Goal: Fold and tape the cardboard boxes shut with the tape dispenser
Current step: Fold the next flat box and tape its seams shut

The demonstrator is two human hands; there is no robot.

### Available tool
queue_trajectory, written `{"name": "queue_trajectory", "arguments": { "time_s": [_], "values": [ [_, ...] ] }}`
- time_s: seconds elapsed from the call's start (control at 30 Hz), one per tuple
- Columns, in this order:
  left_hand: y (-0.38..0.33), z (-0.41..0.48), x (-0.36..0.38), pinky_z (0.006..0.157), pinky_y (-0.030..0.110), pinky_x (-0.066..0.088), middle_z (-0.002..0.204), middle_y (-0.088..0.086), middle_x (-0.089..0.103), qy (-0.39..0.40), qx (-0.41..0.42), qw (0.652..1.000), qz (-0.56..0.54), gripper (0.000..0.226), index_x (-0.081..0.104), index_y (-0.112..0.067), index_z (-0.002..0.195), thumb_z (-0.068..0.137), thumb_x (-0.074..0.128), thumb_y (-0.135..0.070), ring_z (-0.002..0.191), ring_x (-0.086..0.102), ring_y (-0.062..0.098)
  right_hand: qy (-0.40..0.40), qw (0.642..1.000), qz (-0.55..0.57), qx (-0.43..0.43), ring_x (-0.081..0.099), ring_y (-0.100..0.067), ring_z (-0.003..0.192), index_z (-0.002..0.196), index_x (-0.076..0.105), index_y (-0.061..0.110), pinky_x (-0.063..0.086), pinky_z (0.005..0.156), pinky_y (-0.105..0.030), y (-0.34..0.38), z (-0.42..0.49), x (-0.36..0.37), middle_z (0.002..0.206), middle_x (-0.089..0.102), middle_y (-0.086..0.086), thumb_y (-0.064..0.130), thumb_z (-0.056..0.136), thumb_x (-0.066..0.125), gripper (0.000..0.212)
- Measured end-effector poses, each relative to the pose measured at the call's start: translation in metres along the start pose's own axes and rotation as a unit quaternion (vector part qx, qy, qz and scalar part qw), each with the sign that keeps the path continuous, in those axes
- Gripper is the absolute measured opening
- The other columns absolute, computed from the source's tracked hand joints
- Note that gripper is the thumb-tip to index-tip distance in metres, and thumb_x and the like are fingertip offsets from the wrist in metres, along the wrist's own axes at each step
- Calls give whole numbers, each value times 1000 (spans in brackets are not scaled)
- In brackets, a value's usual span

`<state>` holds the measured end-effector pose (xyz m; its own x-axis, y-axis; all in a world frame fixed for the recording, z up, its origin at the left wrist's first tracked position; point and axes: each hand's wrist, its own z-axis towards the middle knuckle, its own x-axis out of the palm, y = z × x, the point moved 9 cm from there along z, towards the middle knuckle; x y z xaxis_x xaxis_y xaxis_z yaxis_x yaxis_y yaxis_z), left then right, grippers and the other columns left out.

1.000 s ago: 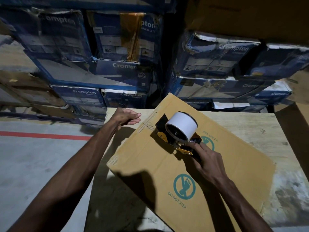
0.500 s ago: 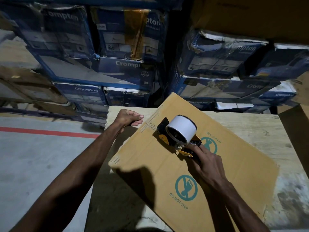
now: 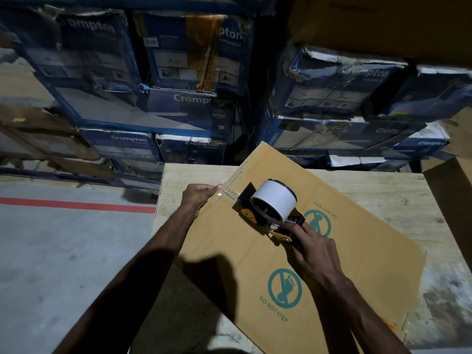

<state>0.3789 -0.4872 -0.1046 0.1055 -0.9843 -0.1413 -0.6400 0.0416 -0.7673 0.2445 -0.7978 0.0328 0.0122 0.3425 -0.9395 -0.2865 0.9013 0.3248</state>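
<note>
A flattened brown cardboard box (image 3: 357, 251) with teal "DO NOT STEP" marks lies slanted on a wooden table (image 3: 398, 198). A black and yellow tape dispenser (image 3: 270, 208) with a white tape roll rests on the box near its left edge. My right hand (image 3: 314, 249) grips the dispenser's handle. My left hand (image 3: 198, 196) holds the box's left edge, fingers curled over it beside the dispenser's front end.
Stacks of worn blue Crompton boxes (image 3: 178, 72) rise behind the table. A brown carton (image 3: 452, 185) stands at the right edge. Grey floor with a red line (image 3: 76, 204) lies to the left.
My left hand has moved right, from the table's back left corner onto the box's left edge. The dispenser stays near that edge with my right hand on it.
</note>
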Motion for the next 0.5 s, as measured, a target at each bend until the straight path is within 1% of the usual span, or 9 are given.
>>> {"name": "queue_trajectory", "arguments": {
  "time_s": [0.07, 0.1, 0.17, 0.23, 0.27, 0.33, 0.4, 0.43, 0.5],
  "values": [
    [0, -3, -9, 97, 34, 56, 121, 10, 72, -41, -10, 995, 90, 79, 69, -18, 131, 66, 93, -55, 107, 70, 26, 4, 1000, 0, 6, 61, -12, 73, 132, 54, 33, 44, 55, -22, -1, 0, 1, 107, 66, 4, 24, 88, 80, 52],
    [-2, -4, -12, 98, 33, 55, 127, 10, 70, -52, -9, 989, 140, 80, 65, -19, 137, 70, 91, -56, 111, 68, 26, 5, 1000, 2, 8, 61, -12, 73, 132, 54, 34, 46, 55, -24, -1, -1, 2, 108, 66, 4, 25, 89, 79, 51],
    [-19, -11, -15, 95, 37, 57, 121, 9, 72, -75, 58, 979, 182, 66, 68, -20, 133, 77, 89, -48, 108, 69, 28, 8, 1000, 6, 7, 61, -12, 74, 133, 54, 34, 48, 55, -24, -1, -1, 1, 110, 66, 4, 26, 90, 78, 50],
    [-45, -25, -15, 89, 46, 61, 109, 2, 75, -100, 183, 967, 144, 37, 74, -21, 123, 89, 81, -35, 98, 71, 24, 8, 1000, 8, 6, 60, -10, 75, 134, 56, 32, 43, 57, -21, 1, 0, 0, 112, 67, 5, 26, 90, 78, 49],
    [-56, -37, -11, 89, 46, 61, 109, 0, 76, -89, 232, 960, 127, 27, 76, -20, 121, 96, 73, -30, 97, 72, 18, 10, 1000, 8, 8, 59, -9, 75, 134, 56, 32, 41, 58, -20, 1, 0, 0, 113, 67, 5, 26, 91, 77, 48],
    [-68, -59, 6, 96, 36, 58, 116, -1, 77, -25, 287, 943, 170, 27, 75, -17, 125, 104, 60, -24, 99, 72, 11, 18, 1000, 5, 10, 56, -7, 75, 135, 56, 32, 37, 58, -19, 0, 0, 1, 113, 67, 4, 27, 93, 74, 47],
    [-69, -78, 24, 99, 32, 53, 130, 4, 72, 25, 349, 898, 267, 35, 63, -18, 142, 109, 51, -23, 113, 69, 17, 26, 1000, -4, 8, 53, -6, 74, 137, 54, 33, 34, 57, -19, 0, 1, 0, 114, 67, 4, 29, 95, 69, 44],
    [-64, -86, 31, 108, 33, 48, 146, 6, 61, 44, 379, 870, 312, 42, 51, -18, 153, 111, 45, -25, 128, 61, 20, 31, 999, -7, 6, 52, -6, 73, 137, 54, 34, 34, 56, -20, 2, 1, -1, 113, 66, 4, 30, 97, 65, 42],
    [-48, -95, 46, 126, 31, 24, 172, 2, 19, 77, 423, 795, 427, 55, 22, -17, 165, 114, 33, -33, 156, 21, 14, 37, 999, -11, 0, 53, -8, 72, 138, 50, 35, 38, 55, -22, 7, 4, -6, 112, 66, 4, 34, 98, 56, 40]
  ]
}}
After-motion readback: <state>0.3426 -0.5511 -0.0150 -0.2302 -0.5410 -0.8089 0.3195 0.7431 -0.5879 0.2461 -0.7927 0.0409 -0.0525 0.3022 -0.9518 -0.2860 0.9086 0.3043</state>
